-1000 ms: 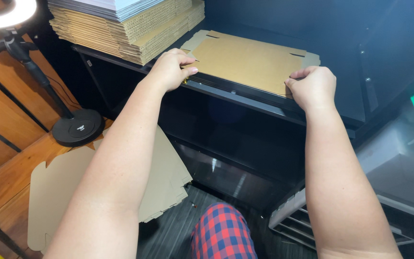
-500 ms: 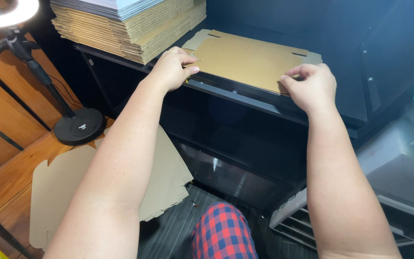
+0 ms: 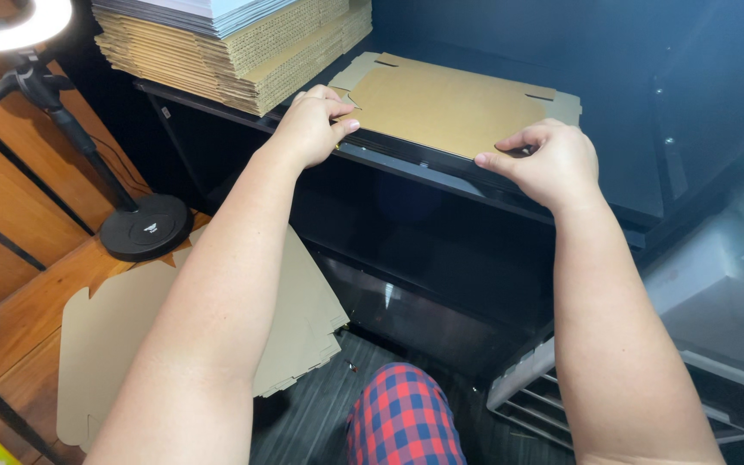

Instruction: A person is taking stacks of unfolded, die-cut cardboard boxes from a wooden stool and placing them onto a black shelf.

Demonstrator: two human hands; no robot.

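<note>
A black shelf (image 3: 441, 172) bears a flat cardboard sheet (image 3: 454, 108). The left hand (image 3: 310, 127) grips its nine o'clock corner. The right hand (image 3: 544, 162) pinches its five o'clock edge.

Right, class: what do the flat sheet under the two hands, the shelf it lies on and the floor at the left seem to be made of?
Flat sheet: brown cardboard, matte, with die-cut slots and flaps; the stack beside it shows corrugated edges. Shelf: dark and glossy, perhaps metal or plastic. Floor: looks like wood, with warm grain and plank seams. Left hand and right hand grip the sheet's near edge.
</note>
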